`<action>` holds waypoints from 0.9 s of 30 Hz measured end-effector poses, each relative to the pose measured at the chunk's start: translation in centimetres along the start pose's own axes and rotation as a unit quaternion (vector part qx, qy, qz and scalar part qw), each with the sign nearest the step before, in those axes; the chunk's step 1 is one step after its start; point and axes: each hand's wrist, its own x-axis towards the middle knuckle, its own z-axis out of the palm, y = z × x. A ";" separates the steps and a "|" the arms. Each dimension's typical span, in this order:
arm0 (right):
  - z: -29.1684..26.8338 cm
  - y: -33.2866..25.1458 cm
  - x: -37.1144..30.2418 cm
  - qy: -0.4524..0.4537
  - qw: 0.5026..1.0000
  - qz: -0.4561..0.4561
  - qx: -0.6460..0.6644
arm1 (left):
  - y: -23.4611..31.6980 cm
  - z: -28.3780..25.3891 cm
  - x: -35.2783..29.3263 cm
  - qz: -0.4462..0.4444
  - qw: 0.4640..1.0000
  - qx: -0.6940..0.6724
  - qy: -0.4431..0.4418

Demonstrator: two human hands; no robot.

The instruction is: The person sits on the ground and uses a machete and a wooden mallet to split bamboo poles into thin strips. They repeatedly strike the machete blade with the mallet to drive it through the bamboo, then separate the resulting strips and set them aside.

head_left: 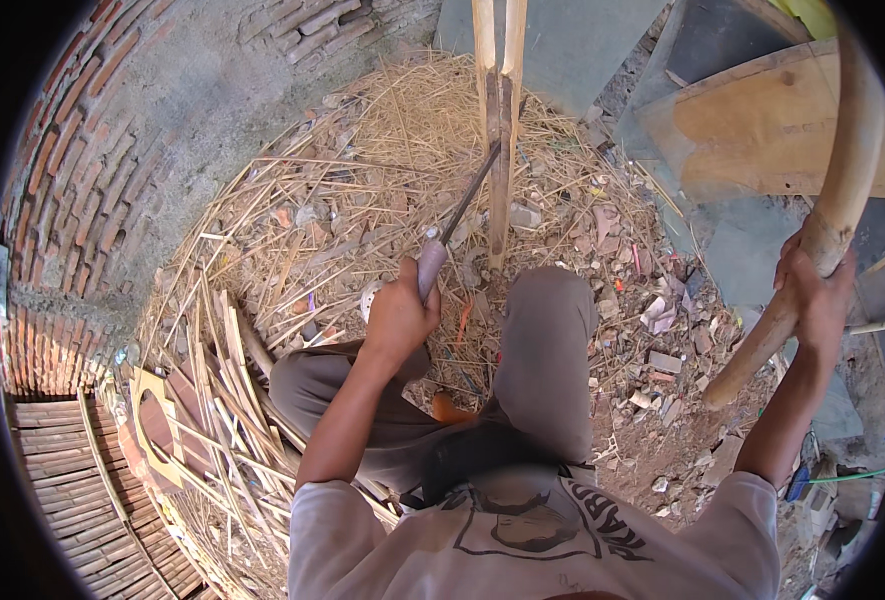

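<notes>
My left hand (402, 312) is closed round the pale pinkish-grey handle (431, 263) of a long, narrow dark blade (470, 195), which looks like a knife. Its far end meets an upright wooden stake (498, 200), split into two pale prongs at the top; whether the blade touches it or passes beside it I cannot tell. On the right, my right hand (814, 285) grips a thick, slightly curved bamboo pole (847, 180). The pole slants down toward the ground, and its upper end runs out past the picture's rim.
Straw (402, 115) and rubble (652, 375) cover the ground round my bent knees. Cut bamboo strips (227, 400) are heaped at my left, near a bamboo slat platform (72, 480). A brick wall (82, 160) curves along the left. Boards and sheets (762, 120) lie at the far right.
</notes>
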 end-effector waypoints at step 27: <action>6.1 6.0 -1.7 0.056 0.979 -0.091 0.173 | -0.6 3.0 -2.2 -0.058 0.998 0.001 -0.035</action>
